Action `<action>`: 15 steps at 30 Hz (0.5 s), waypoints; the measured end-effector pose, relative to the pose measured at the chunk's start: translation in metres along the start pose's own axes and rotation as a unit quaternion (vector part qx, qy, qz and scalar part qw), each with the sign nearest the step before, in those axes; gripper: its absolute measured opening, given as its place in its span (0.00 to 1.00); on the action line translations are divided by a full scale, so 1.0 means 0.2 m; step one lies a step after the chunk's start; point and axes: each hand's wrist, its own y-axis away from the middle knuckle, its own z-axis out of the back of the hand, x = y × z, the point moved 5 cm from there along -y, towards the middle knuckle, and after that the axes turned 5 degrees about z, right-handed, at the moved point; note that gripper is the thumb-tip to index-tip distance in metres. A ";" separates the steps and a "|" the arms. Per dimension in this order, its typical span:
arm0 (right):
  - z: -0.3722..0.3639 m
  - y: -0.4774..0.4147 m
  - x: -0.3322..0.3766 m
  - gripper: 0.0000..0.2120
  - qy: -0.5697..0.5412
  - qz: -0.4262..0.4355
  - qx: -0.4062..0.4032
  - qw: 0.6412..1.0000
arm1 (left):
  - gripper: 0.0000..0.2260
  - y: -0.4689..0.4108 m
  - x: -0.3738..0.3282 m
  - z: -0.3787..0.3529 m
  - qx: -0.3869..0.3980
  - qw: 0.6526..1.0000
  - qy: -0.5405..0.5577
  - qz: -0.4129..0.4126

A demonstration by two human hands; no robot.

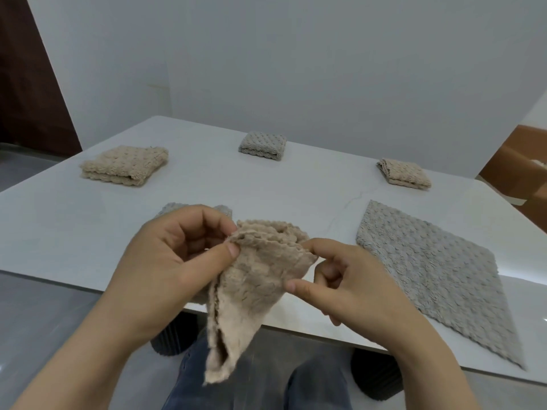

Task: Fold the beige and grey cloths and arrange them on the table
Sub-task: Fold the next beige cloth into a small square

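Over the near edge of the white tabletop [74,232], the left hand [183,255] and right hand [346,279] each pinch the top edge of a nubby beige terry cloth [260,279] that hangs doubled between them, with a flat grey textured cloth [429,270] spread just to its right.

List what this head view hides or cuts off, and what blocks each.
- Near grey cloth, head view: mostly behind the left hand; folded or not, cannot tell.
- Held beige cloth, head view: top edge pinched under left hand and right hand; layer count unclear.
- Table, head view: right end cut by frame edge.
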 end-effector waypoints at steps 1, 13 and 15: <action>0.00 -0.01 0.00 0.10 0.017 0.006 0.001 1.000 | 0.05 0.00 0.00 0.02 -0.005 1.000 0.010 0.000; 0.02 -0.04 -0.07 0.10 0.022 0.057 -0.038 0.997 | 0.08 -0.08 0.27 0.09 -0.139 0.988 -0.026 0.061; 0.02 -0.05 -0.10 0.11 -0.016 0.030 -0.060 0.998 | 0.08 -0.09 0.33 0.07 -0.151 0.985 -0.038 0.071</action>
